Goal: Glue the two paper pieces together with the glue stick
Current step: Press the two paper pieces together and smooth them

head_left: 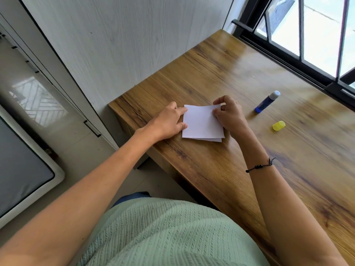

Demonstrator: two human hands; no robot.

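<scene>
left hand (169,121) flat, fingers pressing top paper (202,122); right hand (229,114) pinching its far corner.

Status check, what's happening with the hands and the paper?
Left hand steadies top paper; right hand pinches its corner. Glue stick uncapped, yellow cap aside. Nothing blocking.

Matt white paper (202,122) on glossy wood-grain table (249,70); plastic glue stick (267,102).

A pale green ribbed knit top (163,233) is worn, filling the lower centre of the frame. Both forearms are bare. A thin black cord bracelet (259,166) is seen at right.
</scene>
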